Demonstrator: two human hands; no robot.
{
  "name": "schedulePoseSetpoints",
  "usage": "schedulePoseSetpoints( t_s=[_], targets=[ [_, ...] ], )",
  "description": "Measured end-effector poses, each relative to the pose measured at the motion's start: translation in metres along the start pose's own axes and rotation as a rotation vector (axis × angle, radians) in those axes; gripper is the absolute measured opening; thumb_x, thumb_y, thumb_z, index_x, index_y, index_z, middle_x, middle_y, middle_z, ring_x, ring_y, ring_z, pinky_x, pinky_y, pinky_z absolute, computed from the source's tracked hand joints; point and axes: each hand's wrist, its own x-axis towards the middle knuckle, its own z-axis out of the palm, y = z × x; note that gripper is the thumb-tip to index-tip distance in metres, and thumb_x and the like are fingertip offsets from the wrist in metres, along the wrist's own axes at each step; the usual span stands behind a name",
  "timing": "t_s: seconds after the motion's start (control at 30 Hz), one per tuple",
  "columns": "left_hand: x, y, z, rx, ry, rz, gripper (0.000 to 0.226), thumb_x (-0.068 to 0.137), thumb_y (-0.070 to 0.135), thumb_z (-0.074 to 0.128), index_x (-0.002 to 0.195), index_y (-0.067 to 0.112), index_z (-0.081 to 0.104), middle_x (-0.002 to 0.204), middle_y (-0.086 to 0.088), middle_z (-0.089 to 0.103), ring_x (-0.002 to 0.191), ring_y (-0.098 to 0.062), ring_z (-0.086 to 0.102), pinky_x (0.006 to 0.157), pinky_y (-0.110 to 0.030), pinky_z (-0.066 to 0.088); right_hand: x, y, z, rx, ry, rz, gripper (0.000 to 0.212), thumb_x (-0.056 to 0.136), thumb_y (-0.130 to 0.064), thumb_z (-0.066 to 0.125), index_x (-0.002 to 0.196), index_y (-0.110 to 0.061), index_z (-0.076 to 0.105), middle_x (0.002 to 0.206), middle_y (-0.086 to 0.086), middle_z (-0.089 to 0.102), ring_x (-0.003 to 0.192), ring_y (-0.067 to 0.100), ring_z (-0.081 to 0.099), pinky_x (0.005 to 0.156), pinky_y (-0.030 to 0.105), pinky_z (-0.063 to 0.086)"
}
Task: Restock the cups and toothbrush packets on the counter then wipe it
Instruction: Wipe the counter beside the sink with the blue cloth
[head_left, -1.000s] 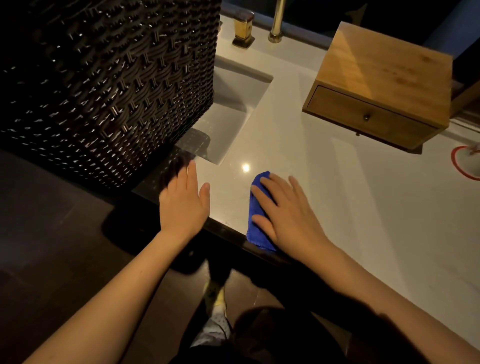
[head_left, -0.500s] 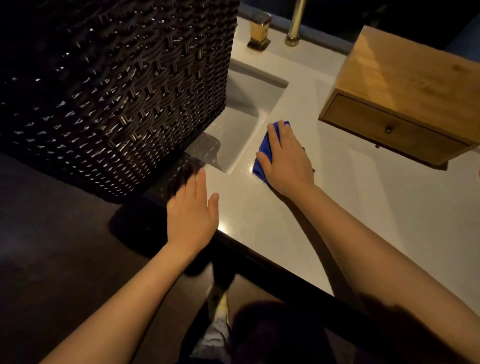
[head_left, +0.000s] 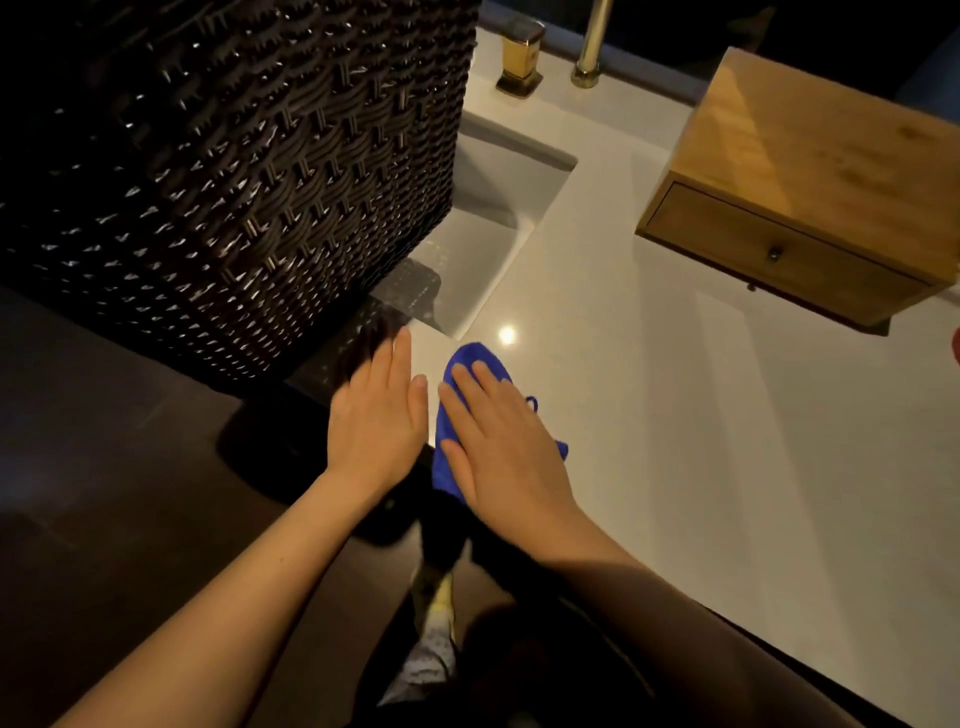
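Observation:
A blue cloth (head_left: 451, 415) lies on the white counter (head_left: 675, 441) at its front edge, just below the corner of the sink. My right hand (head_left: 498, 441) presses flat on the cloth, fingers spread over it. My left hand (head_left: 376, 415) rests flat on the counter edge right beside it, fingers together, holding nothing, its fingertips at the foot of the dark woven basket (head_left: 234, 182). No cups or toothbrush packets are in view.
The tall woven basket stands on the counter's left end, partly over the rectangular sink (head_left: 493, 223). Gold tap fittings (head_left: 522, 62) stand at the back. A wooden drawer box (head_left: 810, 187) sits at the right rear. The dark floor lies below.
My right hand has pulled the blue cloth back from beside the sink to the counter's front edge, close to my left hand. My left hand has stayed in place.

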Motion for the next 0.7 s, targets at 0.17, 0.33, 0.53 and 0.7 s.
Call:
schedulePoseSetpoints(
  t_s=[0.17,0.33,0.53,0.7],
  targets=[
    [-0.001,0.0,-0.005,0.017,-0.016,0.002,0.056,0.096,0.034,0.033,0.146,0.013,0.02,0.15,-0.011,0.034,0.124,-0.031,0.046,0.092,-0.045,0.041,-0.029,0.021,-0.002,-0.019,0.031,0.032,0.052,0.09,-0.037,0.031,0.131,-0.014,0.051,0.139,0.007,0.051,0.129,0.024,0.047,0.104,0.04,0.028],
    [-0.001,-0.002,-0.003,0.015,-0.024,0.005,0.057,0.096,0.036,0.031,0.146,0.013,0.019,0.151,-0.009,0.031,0.127,-0.029,0.043,0.095,-0.043,0.041,-0.018,0.099,-0.013,0.129,0.143,0.302,0.052,0.092,-0.034,0.037,0.137,-0.008,0.043,0.149,0.015,0.034,0.137,0.03,0.034,0.109,0.038,0.024],
    [0.0,0.0,0.0,0.008,-0.011,-0.002,0.055,0.094,0.034,0.032,0.144,0.01,0.026,0.144,-0.013,0.041,0.117,-0.033,0.051,0.086,-0.047,0.045,0.021,0.12,-0.024,0.051,0.181,0.58,0.051,0.097,-0.025,0.032,0.143,-0.003,0.028,0.153,0.018,0.023,0.141,0.031,0.022,0.114,0.04,0.024],
    [0.001,-0.001,0.002,-0.003,-0.011,-0.013,0.056,0.094,0.034,0.03,0.144,0.01,0.026,0.145,-0.014,0.04,0.118,-0.034,0.05,0.087,-0.047,0.044,0.017,0.011,-0.008,-0.015,0.059,0.301,0.054,0.094,-0.023,0.019,0.142,0.003,0.021,0.151,0.021,0.026,0.141,0.036,0.021,0.117,0.044,0.017]
  ],
)
